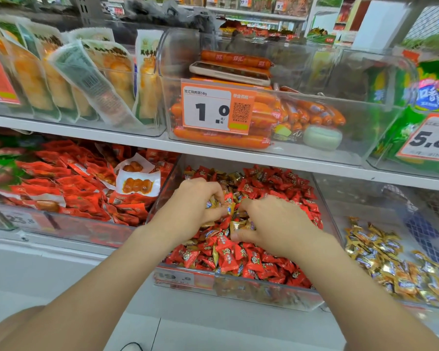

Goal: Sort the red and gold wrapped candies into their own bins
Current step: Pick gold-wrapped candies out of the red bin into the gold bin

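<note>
A clear middle bin (238, 292) on the lower shelf holds a heap of red wrapped candies (271, 262) with gold wrapped candies (235, 177) mixed in. Both my hands are down in this heap. My left hand (195, 202) has curled fingers gripping several gold candies (214, 205). Beside it, my right hand (274, 224) pinches a gold candy (238, 225) between thumb and fingers. The clear bin (340, 224) to the right holds only gold candies (390, 264), piled toward its front.
Left of the middle bin, another bin (69, 224) is full of red snack packets. The upper shelf (137, 138) carries bins of sausages (223, 140), a phone lying on them, pale food packs and green bags. Price tags hang on the bin fronts.
</note>
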Available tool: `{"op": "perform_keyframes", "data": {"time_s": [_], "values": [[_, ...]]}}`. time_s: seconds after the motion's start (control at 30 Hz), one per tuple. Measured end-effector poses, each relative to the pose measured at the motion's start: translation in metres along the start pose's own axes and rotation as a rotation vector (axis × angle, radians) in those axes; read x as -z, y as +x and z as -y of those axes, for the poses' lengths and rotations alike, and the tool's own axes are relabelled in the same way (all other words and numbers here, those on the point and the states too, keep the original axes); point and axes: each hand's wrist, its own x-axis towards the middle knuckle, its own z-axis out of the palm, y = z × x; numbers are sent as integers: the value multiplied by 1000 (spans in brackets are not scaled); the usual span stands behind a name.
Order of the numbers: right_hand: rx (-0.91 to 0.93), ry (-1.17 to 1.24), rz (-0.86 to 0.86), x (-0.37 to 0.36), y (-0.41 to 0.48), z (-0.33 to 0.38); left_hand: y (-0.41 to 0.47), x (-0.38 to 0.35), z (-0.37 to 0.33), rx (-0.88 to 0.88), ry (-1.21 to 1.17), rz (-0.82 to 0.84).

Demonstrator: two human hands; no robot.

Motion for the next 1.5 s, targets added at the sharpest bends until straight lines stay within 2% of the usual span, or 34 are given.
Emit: {"op": "perform_keyframes", "data": {"time_s": [0.13,0.27,0.37,0.5,0.6,0.73,0.87,0.93,1.07,1.13,1.17,1.27,1.3,1.43,1.5], "values": [[61,-27,-26,2,-1,4,0,-8,3,-92,17,59],[82,-106,-82,0,-2,8,1,-7,-1,-111,110,130],[59,-149,-96,0,0,5,-2,-7,-1,-86,80,71],[51,-111,-133,-1,-1,4,-9,-2,2,-51,-103,-95],[31,197,-250,2,-4,3,-19,5,0,6,-248,-213],[-36,620,-381,17,-18,-5,-32,9,-17,171,-601,-242],[-137,1273,-182,33,-50,-29,-48,6,-55,190,-804,-196],[-246,1399,-130,38,-71,-52,-52,-2,-78,146,-854,-129],[-439,1400,-236,35,-108,-113,-51,-25,-132,137,-1011,22],[-536,1292,-312,20,-125,-148,-46,-38,-164,111,-1043,116],[-582,1186,-329,10,-133,-163,-42,-46,-178,67,-992,134],[-698,753,-308,-21,-152,-204,-20,-78,-219,-160,-594,83],[-713,690,-293,-30,-157,-214,-11,-92,-232,-202,-505,73],[-734,687,-276,-49,-165,-237,27,-150,-262,-177,-291,79],[-717,787,-255,-51,-164,-239,43,-166,-266,-124,-244,172]]}}
